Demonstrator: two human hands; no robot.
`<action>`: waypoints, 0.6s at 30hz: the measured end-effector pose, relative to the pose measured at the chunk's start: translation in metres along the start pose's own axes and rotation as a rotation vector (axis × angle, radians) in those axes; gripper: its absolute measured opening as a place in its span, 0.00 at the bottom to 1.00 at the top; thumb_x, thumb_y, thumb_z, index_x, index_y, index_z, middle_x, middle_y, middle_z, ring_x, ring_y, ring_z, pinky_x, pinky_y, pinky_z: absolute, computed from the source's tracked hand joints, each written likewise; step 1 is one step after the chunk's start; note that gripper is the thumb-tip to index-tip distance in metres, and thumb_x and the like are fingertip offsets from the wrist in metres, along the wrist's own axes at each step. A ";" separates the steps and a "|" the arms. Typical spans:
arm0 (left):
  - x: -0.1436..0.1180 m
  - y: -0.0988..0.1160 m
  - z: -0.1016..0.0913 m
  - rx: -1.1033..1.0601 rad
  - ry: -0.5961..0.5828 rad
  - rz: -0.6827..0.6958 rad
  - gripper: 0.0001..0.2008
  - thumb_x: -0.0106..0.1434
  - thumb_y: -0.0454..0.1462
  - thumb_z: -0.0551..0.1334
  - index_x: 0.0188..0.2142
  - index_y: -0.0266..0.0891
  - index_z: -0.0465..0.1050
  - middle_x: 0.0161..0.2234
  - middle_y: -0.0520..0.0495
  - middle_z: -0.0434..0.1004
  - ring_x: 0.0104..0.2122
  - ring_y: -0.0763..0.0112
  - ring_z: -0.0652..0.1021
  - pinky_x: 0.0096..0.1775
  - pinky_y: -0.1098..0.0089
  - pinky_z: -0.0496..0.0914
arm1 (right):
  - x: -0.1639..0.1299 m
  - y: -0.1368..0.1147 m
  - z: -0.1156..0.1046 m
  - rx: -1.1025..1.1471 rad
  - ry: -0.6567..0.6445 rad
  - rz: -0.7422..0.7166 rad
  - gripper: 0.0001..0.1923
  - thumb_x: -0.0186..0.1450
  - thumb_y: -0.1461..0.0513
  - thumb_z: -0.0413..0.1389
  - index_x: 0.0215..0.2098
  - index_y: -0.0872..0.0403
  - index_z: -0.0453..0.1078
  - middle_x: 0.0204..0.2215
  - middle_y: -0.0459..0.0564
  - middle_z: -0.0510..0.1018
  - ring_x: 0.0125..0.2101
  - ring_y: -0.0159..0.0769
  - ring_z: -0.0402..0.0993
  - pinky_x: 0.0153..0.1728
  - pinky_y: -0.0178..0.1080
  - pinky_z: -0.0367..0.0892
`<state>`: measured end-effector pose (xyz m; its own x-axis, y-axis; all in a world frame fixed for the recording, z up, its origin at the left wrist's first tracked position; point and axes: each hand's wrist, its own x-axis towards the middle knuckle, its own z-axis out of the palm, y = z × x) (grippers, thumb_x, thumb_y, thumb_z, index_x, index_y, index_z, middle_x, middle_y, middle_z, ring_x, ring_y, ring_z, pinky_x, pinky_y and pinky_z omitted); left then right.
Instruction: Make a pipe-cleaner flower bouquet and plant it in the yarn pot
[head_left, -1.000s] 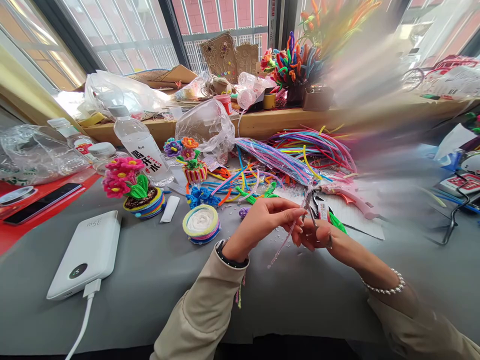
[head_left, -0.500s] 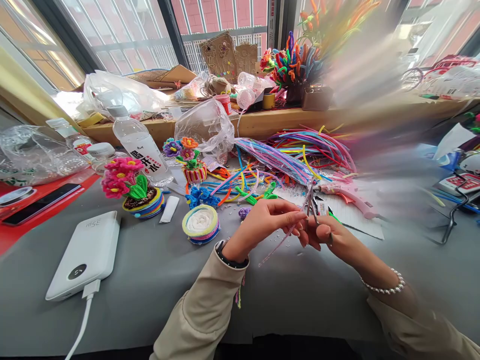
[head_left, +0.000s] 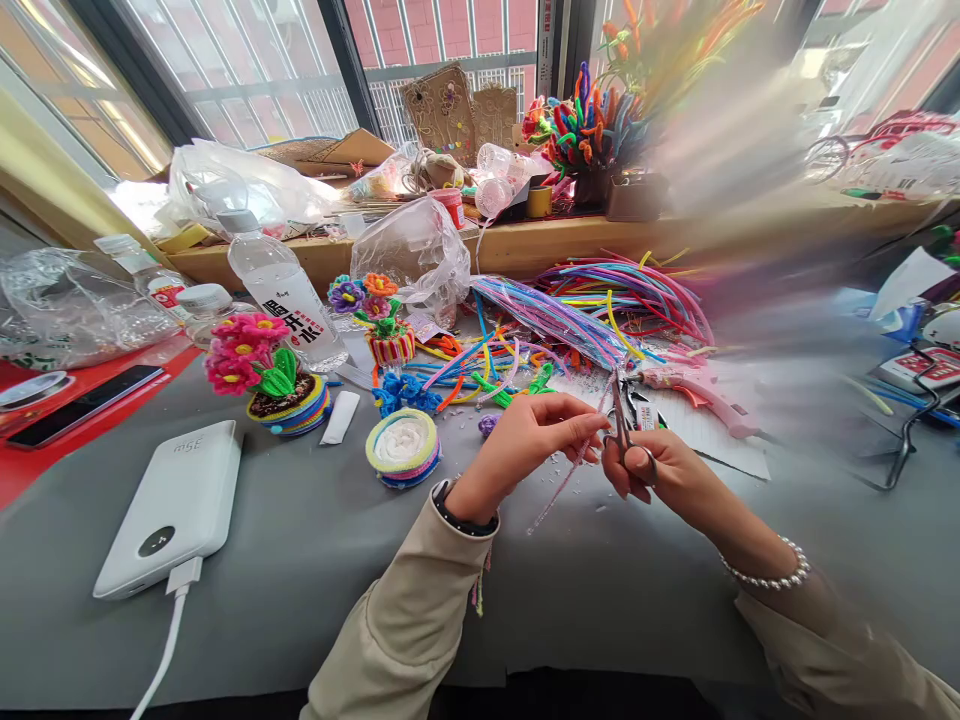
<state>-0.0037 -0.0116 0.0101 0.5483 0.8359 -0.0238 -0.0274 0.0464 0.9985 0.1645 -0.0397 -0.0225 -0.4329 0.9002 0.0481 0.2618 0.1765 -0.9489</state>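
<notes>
Reaches in from the near edge with two beige-sleeved arms (head_left: 420,590), above the grey table (head_left: 315,590), wearing on the right wrist a beaded bracelet (head_left: 761,577). Bends the left hand (head_left: 525,445) at the wrist, back of the hand upward, fingers directed to the right. Pinches there, between thumb and fingertips, a thin pale-pink strip (head_left: 553,497), with the free end hanging obliquely to the near left and the upper part just beside the metal scissors (head_left: 622,420). Directs the right hand (head_left: 671,468) to the left, with curled fingers, and grips these scissors, thumb at one loop, blades pointing upward and away. Cannot tell any contact between blades and strip. Has, to the left of the hands, a round pot (head_left: 405,464) with yellow rim; farther, a pink glue gun (head_left: 697,392); behind, a bundle of colourful pipe cleaners (head_left: 559,325); farthest, the wooden sill (head_left: 540,245).
</notes>
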 end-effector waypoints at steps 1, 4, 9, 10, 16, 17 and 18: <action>0.000 0.000 0.000 -0.001 -0.010 -0.005 0.15 0.48 0.45 0.63 0.25 0.33 0.71 0.19 0.51 0.69 0.20 0.80 0.68 0.25 0.76 0.63 | 0.000 0.000 0.000 0.001 -0.014 -0.013 0.33 0.51 0.35 0.40 0.15 0.56 0.59 0.12 0.43 0.60 0.14 0.25 0.55 0.17 0.31 0.52; 0.000 0.000 0.001 -0.001 -0.056 -0.031 0.13 0.48 0.43 0.64 0.24 0.33 0.70 0.20 0.51 0.70 0.20 0.79 0.69 0.25 0.76 0.63 | 0.000 0.002 0.001 0.003 -0.029 -0.022 0.33 0.51 0.35 0.40 0.17 0.56 0.59 0.14 0.43 0.60 0.16 0.26 0.56 0.18 0.32 0.53; 0.001 -0.001 0.000 0.011 -0.031 -0.028 0.13 0.49 0.43 0.63 0.25 0.32 0.70 0.20 0.51 0.69 0.19 0.79 0.69 0.24 0.76 0.62 | 0.000 0.002 0.000 0.045 0.020 0.042 0.31 0.52 0.37 0.43 0.15 0.56 0.60 0.12 0.42 0.59 0.12 0.24 0.53 0.15 0.31 0.49; 0.001 -0.001 0.000 0.008 -0.026 -0.024 0.13 0.49 0.43 0.63 0.24 0.32 0.69 0.20 0.51 0.69 0.19 0.79 0.69 0.24 0.75 0.62 | 0.000 0.002 0.000 0.049 0.027 0.047 0.31 0.53 0.38 0.43 0.15 0.56 0.60 0.11 0.42 0.58 0.12 0.24 0.52 0.15 0.31 0.48; 0.001 -0.002 0.000 -0.014 -0.040 -0.014 0.11 0.50 0.41 0.63 0.24 0.33 0.68 0.20 0.52 0.69 0.20 0.80 0.68 0.24 0.76 0.62 | 0.000 0.001 0.001 0.050 -0.037 -0.031 0.31 0.53 0.37 0.40 0.17 0.56 0.58 0.16 0.44 0.61 0.18 0.27 0.57 0.20 0.33 0.55; 0.001 -0.001 0.000 -0.015 -0.044 -0.018 0.12 0.49 0.41 0.63 0.24 0.33 0.68 0.20 0.52 0.69 0.20 0.80 0.68 0.25 0.76 0.62 | 0.000 0.001 0.002 0.043 -0.048 -0.048 0.31 0.53 0.36 0.40 0.18 0.55 0.58 0.17 0.44 0.61 0.19 0.28 0.57 0.22 0.33 0.56; 0.000 -0.001 0.000 -0.012 -0.052 -0.027 0.12 0.49 0.41 0.63 0.24 0.33 0.68 0.20 0.52 0.70 0.20 0.80 0.69 0.25 0.75 0.62 | 0.000 0.000 0.002 0.033 -0.056 -0.056 0.31 0.52 0.36 0.39 0.19 0.55 0.58 0.18 0.45 0.62 0.20 0.28 0.57 0.23 0.33 0.56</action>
<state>-0.0030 -0.0115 0.0089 0.5915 0.8049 -0.0476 -0.0220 0.0752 0.9969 0.1630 -0.0403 -0.0234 -0.4937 0.8655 0.0849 0.2079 0.2122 -0.9549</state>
